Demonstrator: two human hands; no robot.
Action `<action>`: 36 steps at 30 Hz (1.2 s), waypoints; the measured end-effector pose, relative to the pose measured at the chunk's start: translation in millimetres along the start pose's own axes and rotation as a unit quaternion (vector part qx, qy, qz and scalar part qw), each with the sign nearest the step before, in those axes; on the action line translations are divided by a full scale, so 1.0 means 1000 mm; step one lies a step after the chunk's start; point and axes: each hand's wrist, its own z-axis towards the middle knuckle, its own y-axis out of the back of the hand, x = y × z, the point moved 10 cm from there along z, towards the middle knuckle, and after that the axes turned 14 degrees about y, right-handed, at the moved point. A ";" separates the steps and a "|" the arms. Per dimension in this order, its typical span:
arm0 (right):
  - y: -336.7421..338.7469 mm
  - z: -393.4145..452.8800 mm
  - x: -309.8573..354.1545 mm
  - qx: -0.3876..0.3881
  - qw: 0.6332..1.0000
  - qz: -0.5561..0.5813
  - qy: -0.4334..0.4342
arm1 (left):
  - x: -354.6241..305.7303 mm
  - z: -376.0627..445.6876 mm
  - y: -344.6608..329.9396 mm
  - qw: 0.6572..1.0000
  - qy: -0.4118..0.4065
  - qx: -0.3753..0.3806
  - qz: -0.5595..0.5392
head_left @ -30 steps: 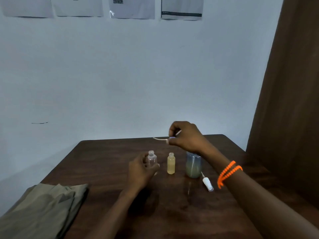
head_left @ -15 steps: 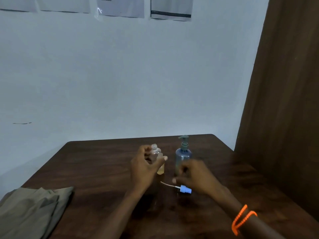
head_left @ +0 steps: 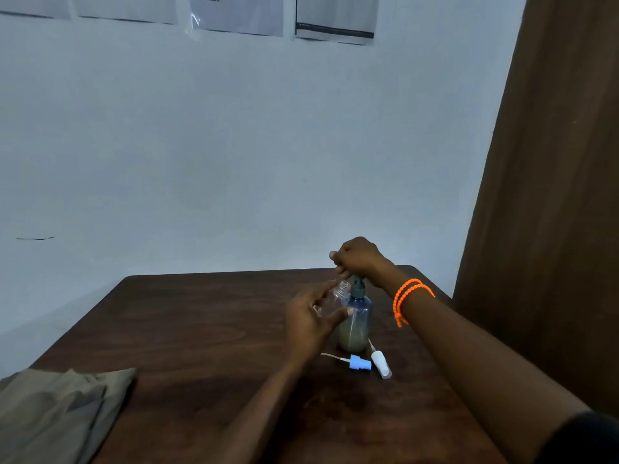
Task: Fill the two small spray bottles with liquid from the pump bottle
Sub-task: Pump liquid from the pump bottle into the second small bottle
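Two hands work at the pump bottle (head_left: 355, 321) on the counter (head_left: 207, 329): right hand (head_left: 358, 257) fingers curl around its pump head, left hand (head_left: 310, 318) fingers pinch a tilted clear spray bottle (head_left: 331, 298), neck just beside the pump. Two spray caps (head_left: 368, 363) lie below.

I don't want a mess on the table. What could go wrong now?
1. The left hand holds the small bottle tilted by the pump. Its neck is narrow, so liquid might miss and spill on the table.
2. The right hand is on the pump top; a hard push might tip the pump bottle.
3. An arm might knock the two sprayers lying close by.
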 end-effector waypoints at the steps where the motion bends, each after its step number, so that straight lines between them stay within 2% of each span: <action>1: -0.002 0.000 -0.003 0.004 1.000 0.008 -0.010 | -0.001 -0.001 0.000 1.000 -0.001 -0.001 -0.006; 7: -0.008 0.003 -0.019 0.011 0.992 0.107 -0.070 | -0.003 0.003 0.000 1.000 -0.003 -0.008 -0.025; 15: -0.015 0.007 -0.032 0.018 0.993 0.078 -0.086 | -0.006 0.012 -0.004 0.996 0.009 -0.011 -0.083; 21: -0.025 0.004 -0.040 0.074 0.991 0.042 -0.106 | 0.001 0.011 -0.006 0.991 0.036 0.000 -0.128; 26: -0.029 0.005 -0.041 0.067 0.992 0.038 -0.100 | 0.009 0.013 -0.006 0.992 0.047 -0.008 -0.119; 31: -0.027 0.007 -0.037 0.100 0.990 0.021 -0.101 | 0.003 0.011 -0.005 0.994 0.035 -0.015 -0.102; 36: -0.027 0.008 -0.037 0.072 0.993 0.032 -0.090 | -0.002 0.006 0.000 0.996 0.024 -0.032 -0.078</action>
